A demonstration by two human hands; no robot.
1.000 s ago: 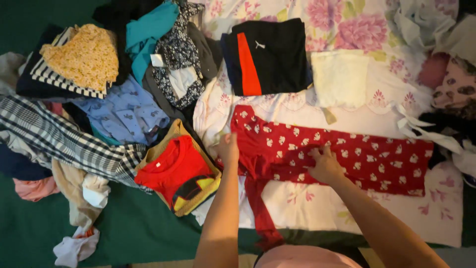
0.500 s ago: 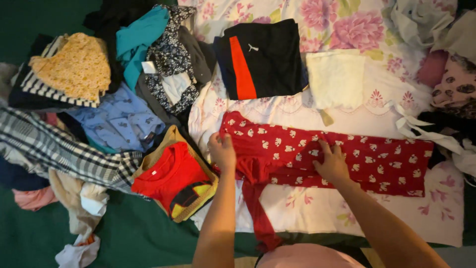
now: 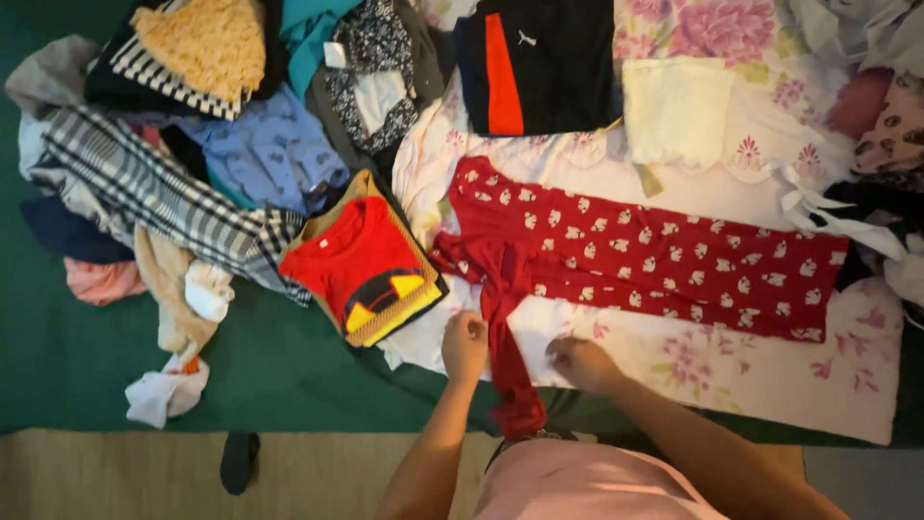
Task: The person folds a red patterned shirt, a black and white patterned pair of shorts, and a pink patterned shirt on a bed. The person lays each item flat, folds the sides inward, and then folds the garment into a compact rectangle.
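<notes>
The dress (image 3: pixel 635 252) is red with small white prints. The sheet (image 3: pixel 731 371) is pale with pink flowers. The shirt (image 3: pixel 361 265) is red with a yellow-and-black print. The shorts (image 3: pixel 539 63) are black with an orange stripe. The blanket (image 3: pixel 58 356) is green.

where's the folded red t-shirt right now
In the head view, the folded red t-shirt lies left of the red patterned garment, just up-left of the left hand.

Lighting: even, soft indoor light; colours vivid; no glare. Shadows: faint, under the clothes pile (image 3: pixel 192 193). Sharpness: slightly soft overall, fine print blurred. Edges: mild wide-angle stretching; corners a little darker.
</notes>
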